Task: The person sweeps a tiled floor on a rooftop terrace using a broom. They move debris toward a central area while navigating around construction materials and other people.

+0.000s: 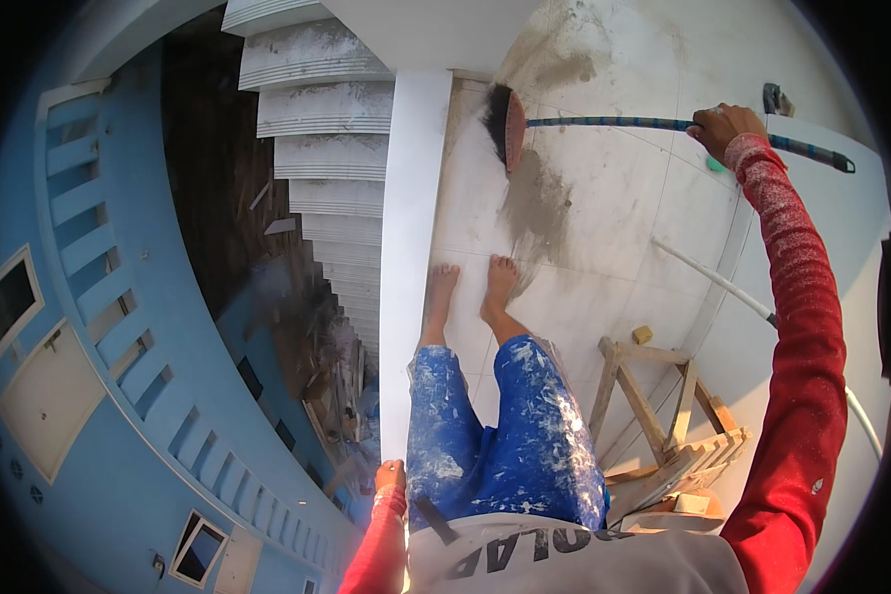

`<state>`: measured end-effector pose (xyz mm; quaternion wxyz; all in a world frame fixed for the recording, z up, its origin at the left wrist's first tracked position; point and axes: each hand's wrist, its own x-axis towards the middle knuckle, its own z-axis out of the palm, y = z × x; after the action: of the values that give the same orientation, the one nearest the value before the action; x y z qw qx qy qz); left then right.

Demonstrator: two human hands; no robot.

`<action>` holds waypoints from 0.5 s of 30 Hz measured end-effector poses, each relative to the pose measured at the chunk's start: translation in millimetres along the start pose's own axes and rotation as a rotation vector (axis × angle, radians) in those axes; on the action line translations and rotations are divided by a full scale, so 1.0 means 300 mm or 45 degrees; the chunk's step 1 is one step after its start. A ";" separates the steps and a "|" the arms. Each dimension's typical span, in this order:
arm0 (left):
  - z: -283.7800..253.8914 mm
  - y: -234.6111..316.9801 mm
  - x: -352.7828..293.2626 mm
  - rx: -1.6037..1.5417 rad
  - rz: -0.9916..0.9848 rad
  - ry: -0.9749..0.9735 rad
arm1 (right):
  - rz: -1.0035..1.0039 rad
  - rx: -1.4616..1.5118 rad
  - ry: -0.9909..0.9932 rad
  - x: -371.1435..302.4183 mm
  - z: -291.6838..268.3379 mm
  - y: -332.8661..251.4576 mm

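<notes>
My right hand (pixel 727 129), at the end of a dusty red sleeve, is closed round the blue-striped handle of a broom (pixel 604 122). The handle lies nearly level across the view, its free end at the right. At its other end, the broom head (pixel 514 129) rests on the pale tiled floor with dark bristles pointing left. Close by is a patch of grey dust (pixel 538 208), just beyond my bare feet. My left hand (pixel 390 475) is low at my side, fingers curled against the edge of a white ledge (pixel 406 297).
Left of the ledge is a deep drop with white steps (pixel 329 156) and scattered debris far below. A wooden trestle (pixel 663 406) stands at the right near the wall. A white pipe (pixel 713 279) slants nearby, and a small green object (pixel 715 164) lies below the handle.
</notes>
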<state>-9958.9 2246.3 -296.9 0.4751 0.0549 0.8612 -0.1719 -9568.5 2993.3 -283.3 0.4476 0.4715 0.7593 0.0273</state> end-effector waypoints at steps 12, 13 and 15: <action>0.023 0.164 0.190 -1.019 -0.124 -0.655 | 0.541 1.490 -0.409 -1.014 0.647 -0.543; 0.015 0.182 0.192 -1.050 -0.165 -0.668 | 0.579 1.498 -0.362 -1.059 0.678 -0.646; 0.000 0.203 0.193 -1.012 -0.271 -0.622 | 0.642 1.752 -0.286 -1.134 0.716 -0.816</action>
<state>-9974.5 2299.1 -360.3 0.6274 -0.2616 0.7243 0.1154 -9533.8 2523.9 -302.6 0.1062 0.8056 0.4230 -0.4011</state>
